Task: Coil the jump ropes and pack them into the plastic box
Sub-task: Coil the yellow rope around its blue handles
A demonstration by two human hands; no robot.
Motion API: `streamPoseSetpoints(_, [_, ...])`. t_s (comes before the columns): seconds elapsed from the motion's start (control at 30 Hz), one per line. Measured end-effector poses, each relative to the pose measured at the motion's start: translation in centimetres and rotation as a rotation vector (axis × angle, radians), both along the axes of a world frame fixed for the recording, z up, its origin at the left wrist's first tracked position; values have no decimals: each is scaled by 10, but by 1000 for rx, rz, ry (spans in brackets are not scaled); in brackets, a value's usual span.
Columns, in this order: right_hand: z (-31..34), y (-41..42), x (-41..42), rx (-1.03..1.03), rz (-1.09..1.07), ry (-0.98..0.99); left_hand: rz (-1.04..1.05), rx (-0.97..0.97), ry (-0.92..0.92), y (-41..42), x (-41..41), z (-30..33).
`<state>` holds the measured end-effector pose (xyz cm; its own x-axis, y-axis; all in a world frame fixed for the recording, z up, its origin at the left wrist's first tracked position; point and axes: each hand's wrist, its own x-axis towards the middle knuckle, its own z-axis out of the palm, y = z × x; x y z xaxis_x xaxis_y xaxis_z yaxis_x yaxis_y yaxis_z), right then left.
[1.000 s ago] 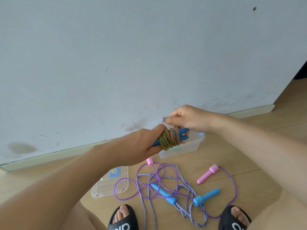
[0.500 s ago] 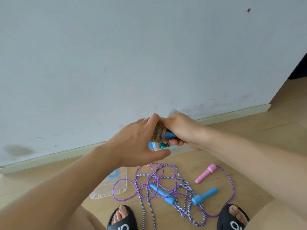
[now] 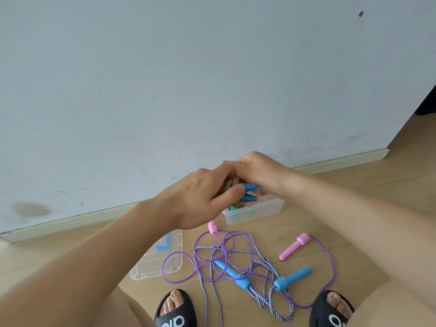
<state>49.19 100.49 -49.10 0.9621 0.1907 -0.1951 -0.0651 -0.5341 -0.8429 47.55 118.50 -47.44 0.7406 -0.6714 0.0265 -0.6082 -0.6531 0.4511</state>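
My left hand grips a coiled brownish jump rope with two blue handles, held above the clear plastic box. My right hand curls round the same bundle from the far side. The box sits on the floor by the wall and holds something with green parts. Loose on the floor lie a purple rope with pink handles and a striped rope with blue handles, tangled together.
The clear box lid with a blue latch lies on the wooden floor to the left of the ropes. My two feet in black slippers stand at the bottom edge. The grey wall with its skirting board runs just behind the box.
Both hands closed in round the coiled rope and moved it down toward the box. The right hand went from pinching the winding to curling over the bundle.
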Motion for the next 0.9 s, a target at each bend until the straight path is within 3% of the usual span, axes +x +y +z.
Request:
streamPoseSetpoints(0.07, [-5, -2, -3, 158, 78, 181, 72, -120, 87, 1, 0, -1])
streamPoseSetpoints(0.2, [-4, 1, -15, 398, 12, 306, 170, -271, 227, -1, -1, 0])
streamPoseSetpoints(0.4, [3, -3, -19, 534, -84, 473, 148, -451, 437, -4, 3, 3])
streamPoseSetpoints(0.57, [13, -10, -21, 528, -108, 501, 202, -383, 404, 2, 11, 2])
streamPoseSetpoints(0.9, [19, -21, -19, 568, -227, 375, 209, -213, 262, -1, 10, 4])
